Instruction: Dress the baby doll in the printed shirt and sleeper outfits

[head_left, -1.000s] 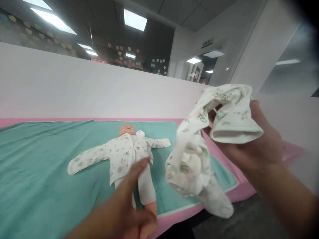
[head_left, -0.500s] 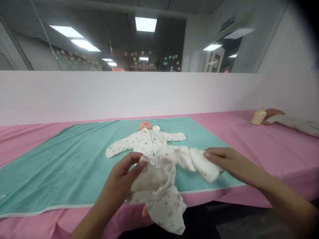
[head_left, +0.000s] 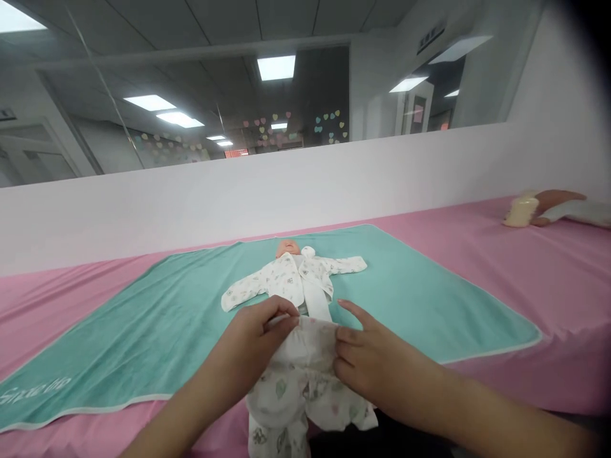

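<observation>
A baby doll (head_left: 287,247) lies on its back on a green towel, head away from me. It wears a white printed jacket (head_left: 281,280) with both sleeves spread out. Over its lower body are white printed baby pants (head_left: 312,343), with the legs hanging past the table's near edge. My left hand (head_left: 248,343) pinches the waistband at its left side. On the other side, my right hand (head_left: 372,356) has its lower fingers closed on the waistband while its index finger points out. The doll's own legs are hidden by the fabric.
The green towel (head_left: 420,305) with a white border covers much of the pink tabletop (head_left: 468,242). At the far right stand a cream bottle (head_left: 521,211) and part of another doll (head_left: 561,198). A white wall with a window (head_left: 191,83) closes off the back.
My right hand has come in from the right to the waistband, and the fabric it held out is now gathered at the pants. The waist opening no longer faces me. The view has tilted.
</observation>
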Action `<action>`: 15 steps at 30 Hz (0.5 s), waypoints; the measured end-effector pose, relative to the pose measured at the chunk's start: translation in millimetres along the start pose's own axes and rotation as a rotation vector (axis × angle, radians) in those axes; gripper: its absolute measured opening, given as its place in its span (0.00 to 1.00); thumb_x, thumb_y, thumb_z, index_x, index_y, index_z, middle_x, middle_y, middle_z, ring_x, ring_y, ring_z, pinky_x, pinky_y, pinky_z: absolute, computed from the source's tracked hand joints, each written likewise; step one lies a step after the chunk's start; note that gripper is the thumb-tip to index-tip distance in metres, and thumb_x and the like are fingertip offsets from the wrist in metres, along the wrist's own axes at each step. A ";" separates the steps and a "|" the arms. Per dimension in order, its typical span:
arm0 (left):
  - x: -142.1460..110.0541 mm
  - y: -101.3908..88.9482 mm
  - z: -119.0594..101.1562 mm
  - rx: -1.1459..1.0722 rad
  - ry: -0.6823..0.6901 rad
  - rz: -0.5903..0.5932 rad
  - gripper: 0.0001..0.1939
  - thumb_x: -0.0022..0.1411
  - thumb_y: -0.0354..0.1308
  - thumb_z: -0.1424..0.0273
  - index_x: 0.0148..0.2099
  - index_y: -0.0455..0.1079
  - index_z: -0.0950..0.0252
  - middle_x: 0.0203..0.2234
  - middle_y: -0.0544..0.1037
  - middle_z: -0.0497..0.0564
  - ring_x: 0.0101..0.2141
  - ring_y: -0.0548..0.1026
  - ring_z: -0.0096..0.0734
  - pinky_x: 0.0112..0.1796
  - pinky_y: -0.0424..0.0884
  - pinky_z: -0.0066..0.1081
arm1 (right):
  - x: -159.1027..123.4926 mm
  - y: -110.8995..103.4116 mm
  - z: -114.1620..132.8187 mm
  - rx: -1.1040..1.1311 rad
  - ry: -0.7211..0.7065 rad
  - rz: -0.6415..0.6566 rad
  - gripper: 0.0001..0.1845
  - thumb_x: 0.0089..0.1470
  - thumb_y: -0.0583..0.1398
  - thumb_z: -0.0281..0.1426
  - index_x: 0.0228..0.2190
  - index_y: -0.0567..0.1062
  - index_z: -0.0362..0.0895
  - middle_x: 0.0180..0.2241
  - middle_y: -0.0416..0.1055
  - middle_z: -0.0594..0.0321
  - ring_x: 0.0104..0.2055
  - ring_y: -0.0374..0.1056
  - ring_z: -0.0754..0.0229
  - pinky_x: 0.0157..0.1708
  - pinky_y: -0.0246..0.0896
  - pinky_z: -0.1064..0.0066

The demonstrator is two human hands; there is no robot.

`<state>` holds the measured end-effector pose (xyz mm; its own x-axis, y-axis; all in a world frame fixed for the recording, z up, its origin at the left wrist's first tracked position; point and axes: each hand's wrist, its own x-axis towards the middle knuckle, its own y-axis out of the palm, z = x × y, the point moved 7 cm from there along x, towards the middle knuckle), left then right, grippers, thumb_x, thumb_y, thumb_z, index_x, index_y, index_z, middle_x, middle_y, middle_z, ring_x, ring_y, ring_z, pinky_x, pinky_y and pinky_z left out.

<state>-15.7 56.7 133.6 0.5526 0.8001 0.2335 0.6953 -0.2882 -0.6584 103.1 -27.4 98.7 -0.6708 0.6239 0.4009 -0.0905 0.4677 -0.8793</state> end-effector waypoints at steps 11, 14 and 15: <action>-19.9 75.2 12.4 -0.515 -0.114 0.259 0.09 0.53 0.59 0.68 0.37 0.71 0.63 0.33 0.76 0.51 0.36 0.72 0.37 0.36 0.67 0.30 | -10.0 27.4 -53.4 1.637 0.922 -0.181 0.11 0.48 0.57 0.30 0.20 0.59 0.43 0.19 0.52 0.73 0.20 0.48 0.72 0.19 0.44 0.80; -25.3 58.6 42.8 -0.932 -0.422 -0.018 0.12 0.49 0.63 0.64 0.35 0.69 0.63 0.26 0.75 0.47 0.27 0.71 0.31 0.29 0.66 0.27 | -22.0 51.7 -24.3 1.967 0.875 0.044 0.13 0.44 0.63 0.36 0.25 0.66 0.42 0.19 0.57 0.73 0.20 0.53 0.72 0.20 0.50 0.81; -27.2 58.9 48.3 -1.015 -0.477 -0.052 0.12 0.49 0.64 0.63 0.33 0.69 0.64 0.24 0.74 0.47 0.25 0.71 0.29 0.28 0.66 0.25 | -26.7 57.8 -10.8 2.014 0.816 0.169 0.15 0.40 0.65 0.38 0.25 0.69 0.41 0.19 0.60 0.72 0.21 0.57 0.71 0.22 0.54 0.80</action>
<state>-12.0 43.3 53.9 0.4307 0.8806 -0.1974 0.8850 -0.3693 0.2834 123.7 -10.3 39.9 -0.4283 0.8865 -0.1752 -0.8819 -0.3677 0.2950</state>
